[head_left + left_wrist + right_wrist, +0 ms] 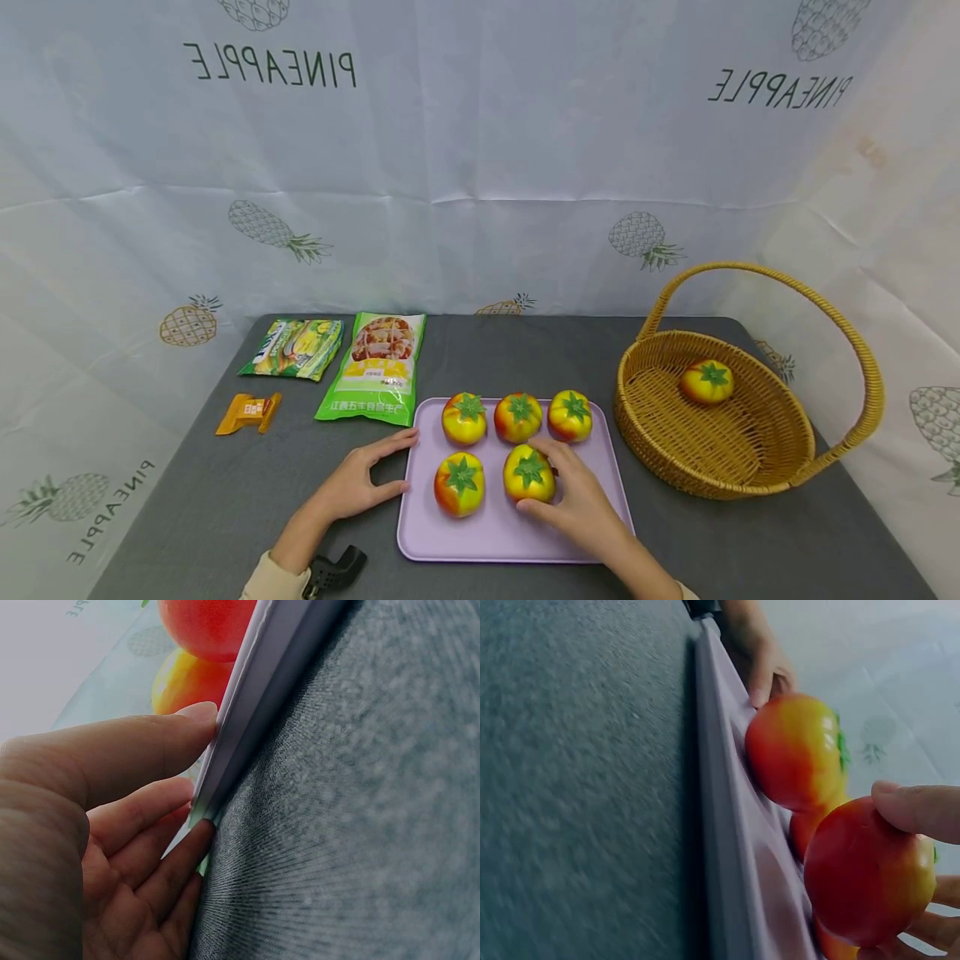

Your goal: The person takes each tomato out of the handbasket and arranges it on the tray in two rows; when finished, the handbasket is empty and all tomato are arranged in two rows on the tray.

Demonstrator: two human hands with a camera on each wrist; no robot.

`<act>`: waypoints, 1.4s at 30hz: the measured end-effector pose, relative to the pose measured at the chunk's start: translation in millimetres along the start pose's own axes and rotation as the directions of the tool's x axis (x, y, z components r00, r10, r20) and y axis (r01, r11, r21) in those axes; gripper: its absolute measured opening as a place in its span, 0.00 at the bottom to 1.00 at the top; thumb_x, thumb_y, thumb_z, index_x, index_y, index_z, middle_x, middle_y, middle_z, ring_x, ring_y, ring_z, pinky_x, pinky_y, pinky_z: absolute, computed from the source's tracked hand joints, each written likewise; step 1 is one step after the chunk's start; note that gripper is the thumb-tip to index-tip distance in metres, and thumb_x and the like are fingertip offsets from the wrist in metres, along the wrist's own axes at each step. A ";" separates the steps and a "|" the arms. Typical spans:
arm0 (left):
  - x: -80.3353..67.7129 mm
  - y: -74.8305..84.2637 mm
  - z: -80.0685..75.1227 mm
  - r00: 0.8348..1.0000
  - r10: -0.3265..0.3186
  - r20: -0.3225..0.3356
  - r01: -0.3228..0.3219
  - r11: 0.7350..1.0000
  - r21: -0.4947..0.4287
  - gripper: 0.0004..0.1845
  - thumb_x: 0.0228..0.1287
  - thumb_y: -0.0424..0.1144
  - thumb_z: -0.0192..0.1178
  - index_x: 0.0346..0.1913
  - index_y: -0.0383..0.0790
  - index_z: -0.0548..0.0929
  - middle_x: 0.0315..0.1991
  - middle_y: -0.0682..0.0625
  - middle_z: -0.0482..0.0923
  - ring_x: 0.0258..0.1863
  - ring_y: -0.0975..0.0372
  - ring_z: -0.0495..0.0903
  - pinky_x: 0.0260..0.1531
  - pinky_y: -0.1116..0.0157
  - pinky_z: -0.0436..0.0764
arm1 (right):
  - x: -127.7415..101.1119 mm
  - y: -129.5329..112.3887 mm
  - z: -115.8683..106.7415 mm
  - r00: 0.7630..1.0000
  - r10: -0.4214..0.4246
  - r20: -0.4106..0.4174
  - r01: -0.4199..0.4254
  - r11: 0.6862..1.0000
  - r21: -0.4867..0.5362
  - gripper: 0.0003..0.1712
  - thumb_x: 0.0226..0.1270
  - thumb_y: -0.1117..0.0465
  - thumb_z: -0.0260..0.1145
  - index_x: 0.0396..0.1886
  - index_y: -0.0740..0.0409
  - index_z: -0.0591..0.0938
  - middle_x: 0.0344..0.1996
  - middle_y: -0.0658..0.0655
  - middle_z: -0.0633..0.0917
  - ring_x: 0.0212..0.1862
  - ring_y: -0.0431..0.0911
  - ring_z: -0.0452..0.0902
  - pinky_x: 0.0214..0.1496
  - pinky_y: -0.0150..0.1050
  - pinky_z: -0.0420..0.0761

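My right hand (577,504) grips a red-and-yellow persimmon (529,473) with a green leafy top, thumb on one side and fingers on the other. That fruit is at the front middle of the lilac tray (510,546); whether it touches the tray I cannot tell. In the right wrist view the held persimmon (862,874) shows its red side. Another persimmon (459,485) sits to its left, and three more, one of them a persimmon (517,418), line the tray's back. My left hand (360,479) touches the tray's left rim with extended thumb and fingers.
A woven basket (667,458) with a tall handle stands right of the tray, one persimmon (707,382) inside. At the back left lie a green-and-white food packet (375,367), a green packet (294,348) and an orange-wrapped snack (249,413). A printed curtain hangs behind the dark table.
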State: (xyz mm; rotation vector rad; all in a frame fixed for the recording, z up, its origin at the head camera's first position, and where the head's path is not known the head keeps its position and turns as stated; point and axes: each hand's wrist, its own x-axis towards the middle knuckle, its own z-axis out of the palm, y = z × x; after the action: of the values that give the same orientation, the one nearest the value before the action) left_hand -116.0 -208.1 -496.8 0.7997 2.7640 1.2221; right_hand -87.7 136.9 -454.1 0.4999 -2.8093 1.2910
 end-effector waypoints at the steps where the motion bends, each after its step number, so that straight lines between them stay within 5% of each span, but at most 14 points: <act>1: 0.3 0.1 -0.2 1.000 -0.011 0.006 0.011 1.000 -0.009 0.31 0.57 0.48 0.67 0.65 0.49 0.73 0.67 0.54 0.69 0.66 0.61 0.69 0.61 0.58 0.71 | -0.3 -0.7 1.7 1.000 -0.006 0.006 0.006 1.000 -0.004 0.43 0.43 0.51 0.79 0.61 0.53 0.74 0.58 0.47 0.76 0.59 0.43 0.73 0.60 0.48 0.74; 12: 1.5 -2.3 0.4 1.000 0.002 0.005 -0.002 1.000 -0.013 0.30 0.58 0.48 0.66 0.64 0.49 0.73 0.67 0.53 0.69 0.66 0.59 0.69 0.62 0.59 0.71 | -2.4 3.9 11.4 0.997 -0.076 0.024 0.078 0.995 -0.069 0.43 0.46 0.48 0.77 0.61 0.58 0.73 0.56 0.49 0.77 0.59 0.46 0.71 0.62 0.52 0.70; 21: 2.0 -0.5 -0.2 1.000 -0.019 0.014 0.019 1.000 -0.006 0.30 0.58 0.46 0.66 0.65 0.48 0.73 0.67 0.51 0.69 0.65 0.54 0.69 0.62 0.58 0.70 | -2.8 4.5 12.4 0.998 -0.025 0.061 0.029 0.997 -0.068 0.47 0.47 0.46 0.76 0.65 0.60 0.69 0.59 0.52 0.75 0.61 0.47 0.69 0.63 0.53 0.69; 28: 1.6 1.1 1.7 1.000 -0.017 -0.001 0.017 1.000 0.011 0.31 0.55 0.37 0.68 0.63 0.38 0.74 0.65 0.43 0.70 0.64 0.48 0.70 0.62 0.59 0.71 | -2.8 4.9 13.1 0.996 0.005 0.085 0.000 0.999 -0.052 0.49 0.48 0.45 0.75 0.67 0.61 0.66 0.61 0.54 0.73 0.61 0.48 0.69 0.63 0.55 0.68; 42: 0.4 -1.6 0.2 1.000 -0.001 0.000 0.001 1.000 -0.021 0.31 0.57 0.47 0.67 0.64 0.49 0.74 0.67 0.54 0.69 0.66 0.60 0.69 0.62 0.59 0.71 | -2.2 5.8 12.2 0.995 0.032 0.097 -0.030 0.999 -0.030 0.51 0.47 0.47 0.76 0.68 0.61 0.64 0.62 0.57 0.72 0.61 0.49 0.69 0.64 0.56 0.68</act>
State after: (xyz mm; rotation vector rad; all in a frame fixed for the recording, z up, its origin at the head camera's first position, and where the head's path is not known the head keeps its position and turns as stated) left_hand -117.0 -208.6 -498.0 0.7962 2.7466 1.2489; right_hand -85.8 132.0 -466.8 0.5349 -2.9215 1.2637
